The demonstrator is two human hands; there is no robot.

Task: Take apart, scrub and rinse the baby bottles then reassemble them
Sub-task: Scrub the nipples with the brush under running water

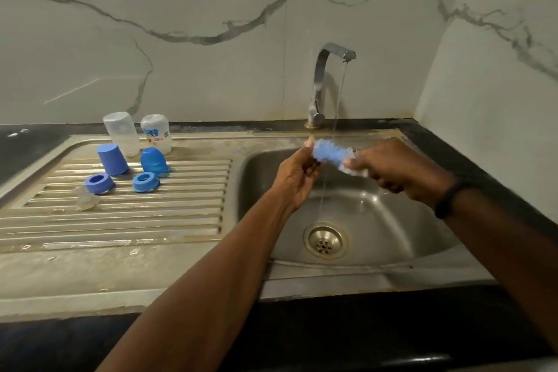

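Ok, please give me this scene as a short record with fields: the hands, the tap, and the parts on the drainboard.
left hand: holds the tip of the blue brush
right hand: grips the brush handle end
tap: running, thin stream into the sink
bottles: two, upside down on the drainboard
caps: two, blue
rings: two, blue
teat: one seen, clear

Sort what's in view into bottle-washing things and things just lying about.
Job: bottle brush, two upturned bottles, two caps, two collar rings, clear teat, running tap, sink.
Lying about: nothing visible.
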